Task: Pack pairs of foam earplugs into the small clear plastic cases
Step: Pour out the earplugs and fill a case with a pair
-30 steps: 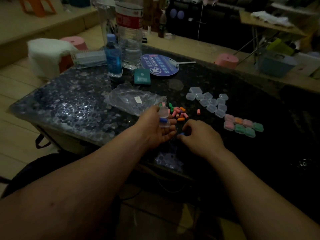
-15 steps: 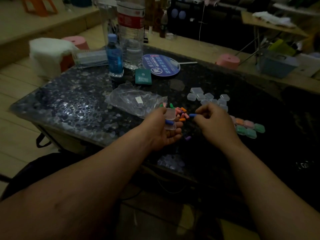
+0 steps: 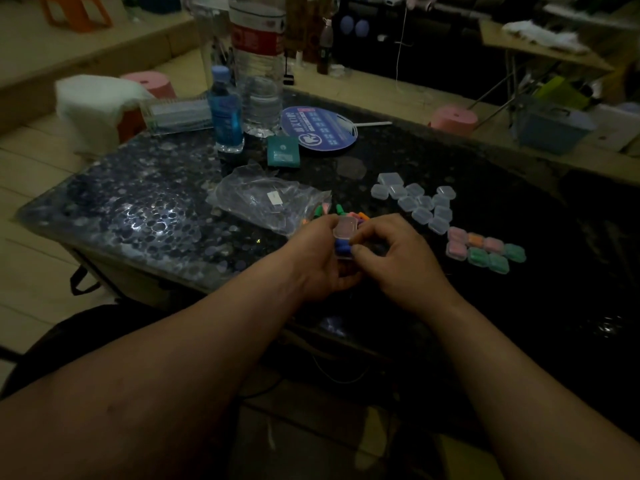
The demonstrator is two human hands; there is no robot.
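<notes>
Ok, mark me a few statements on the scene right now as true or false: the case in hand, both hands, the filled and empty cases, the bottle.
1. The left hand holds an open clear case with blue earplugs in it. True.
2. The right hand lies flat, far from that case. False: its curled fingers pinch at the case.
3. The filled cases lie left of the plastic bag. False: they lie to its right, beside the right hand.
4. The empty cases sit in a cluster beyond the filled ones. True.
5. The blue bottle lies on its side. False: it stands upright.
</notes>
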